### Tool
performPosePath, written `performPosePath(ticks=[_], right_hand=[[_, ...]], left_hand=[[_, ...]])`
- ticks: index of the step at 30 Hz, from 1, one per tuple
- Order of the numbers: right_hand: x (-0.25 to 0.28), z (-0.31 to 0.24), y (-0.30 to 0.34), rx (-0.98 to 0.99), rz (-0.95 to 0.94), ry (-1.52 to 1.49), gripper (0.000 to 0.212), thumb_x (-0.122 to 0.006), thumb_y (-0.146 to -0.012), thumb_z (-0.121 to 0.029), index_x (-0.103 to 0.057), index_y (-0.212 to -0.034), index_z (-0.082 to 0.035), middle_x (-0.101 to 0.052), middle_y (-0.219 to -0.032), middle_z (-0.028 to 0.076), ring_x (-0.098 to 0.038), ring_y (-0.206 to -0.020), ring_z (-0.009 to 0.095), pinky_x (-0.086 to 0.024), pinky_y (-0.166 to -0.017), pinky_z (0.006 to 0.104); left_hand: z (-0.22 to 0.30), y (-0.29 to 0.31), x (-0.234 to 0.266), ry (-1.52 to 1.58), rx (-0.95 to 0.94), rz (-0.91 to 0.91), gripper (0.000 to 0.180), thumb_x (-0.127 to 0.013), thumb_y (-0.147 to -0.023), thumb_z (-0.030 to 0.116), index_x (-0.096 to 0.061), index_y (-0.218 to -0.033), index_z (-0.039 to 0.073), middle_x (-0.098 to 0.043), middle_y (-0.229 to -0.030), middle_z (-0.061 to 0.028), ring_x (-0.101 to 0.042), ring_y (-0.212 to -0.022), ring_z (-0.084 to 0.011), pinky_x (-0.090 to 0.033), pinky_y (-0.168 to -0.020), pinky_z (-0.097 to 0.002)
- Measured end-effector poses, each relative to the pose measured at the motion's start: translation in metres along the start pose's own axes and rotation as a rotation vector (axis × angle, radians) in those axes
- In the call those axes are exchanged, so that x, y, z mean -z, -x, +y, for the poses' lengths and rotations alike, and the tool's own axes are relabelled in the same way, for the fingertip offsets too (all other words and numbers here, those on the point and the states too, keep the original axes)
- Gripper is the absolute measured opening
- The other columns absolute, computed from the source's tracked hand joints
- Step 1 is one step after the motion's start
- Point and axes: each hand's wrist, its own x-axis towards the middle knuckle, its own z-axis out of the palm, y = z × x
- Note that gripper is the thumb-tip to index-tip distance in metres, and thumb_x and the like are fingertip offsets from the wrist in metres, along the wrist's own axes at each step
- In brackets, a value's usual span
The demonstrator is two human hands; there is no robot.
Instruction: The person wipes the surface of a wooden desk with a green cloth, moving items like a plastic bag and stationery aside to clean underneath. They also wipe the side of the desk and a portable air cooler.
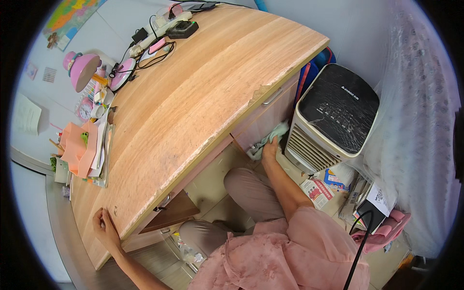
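Note:
My right hand is closed on a pale green cloth, pressed against the lower front of the desk's cabinet. Part of the cloth bunches out past my fingers, close to the air cooler. On the left, my left hand rests at the near corner of the wooden desk, its fingers loosely bent and slightly apart, with nothing seen in them. The desktop's front edge is worn and chipped.
A black-topped air cooler stands right of the cabinet, beside a translucent plastic sheet. Papers and a pink item lie on the floor. A pink lamp, cables and a peach holder line the desk's far side. An open drawer sits underneath.

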Motion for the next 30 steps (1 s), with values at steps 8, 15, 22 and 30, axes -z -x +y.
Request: performPosePath(ticks=[8, 15, 22, 30], right_hand=[[0.015, 0.028, -0.095, 0.140, 0.044, 0.133, 0.049, -0.035, -0.098, -0.017, -0.034, -0.143, 0.001, -0.040, -0.145, 0.022, -0.039, -0.132, 0.038, -0.033, -0.108, 0.0394], [0.011, 0.163, -0.069, -0.615, 0.008, -0.525, 0.044, -0.036, -0.102, -0.026, -0.043, -0.139, -0.002, -0.050, -0.132, 0.012, -0.051, -0.115, 0.030, -0.041, -0.099, 0.0398], [-0.014, -0.050, 0.068, 0.600, -0.015, 0.189, 0.046, -0.050, -0.089, 0.002, -0.048, -0.134, 0.001, -0.045, -0.137, 0.022, -0.047, -0.122, 0.038, -0.037, -0.105, 0.0426], [-0.009, -0.102, 0.091, 0.970, -0.251, 0.309, 0.059, -0.047, -0.075, 0.011, -0.046, -0.133, -0.001, -0.030, -0.144, 0.031, -0.032, -0.130, 0.051, -0.025, -0.111, 0.0506]], left_hand=[[-0.008, 0.000, 0.005, 0.076, 0.088, -0.031, 0.023, -0.061, -0.096, 0.018, -0.063, -0.104, -0.004, -0.063, -0.107, -0.0094, -0.057, -0.094, -0.0126, -0.049, -0.085, -0.0264], [0.011, -0.012, -0.009, 0.048, 0.030, -0.010, 0.023, -0.061, -0.096, 0.017, -0.063, -0.104, -0.004, -0.063, -0.108, -0.0097, -0.058, -0.096, -0.0130, -0.049, -0.086, -0.0269], [-0.017, 0.002, 0.007, 0.117, 0.115, -0.002, 0.021, -0.061, -0.096, 0.016, -0.063, -0.102, -0.004, -0.063, -0.107, -0.0100, -0.057, -0.096, -0.0133, -0.049, -0.086, -0.0267], [-0.002, -0.003, -0.001, 0.027, -0.007, -0.004, 0.023, -0.063, -0.095, 0.018, -0.064, -0.105, -0.003, -0.063, -0.102, -0.0080, -0.055, -0.088, -0.0127, -0.047, -0.081, -0.0274]])
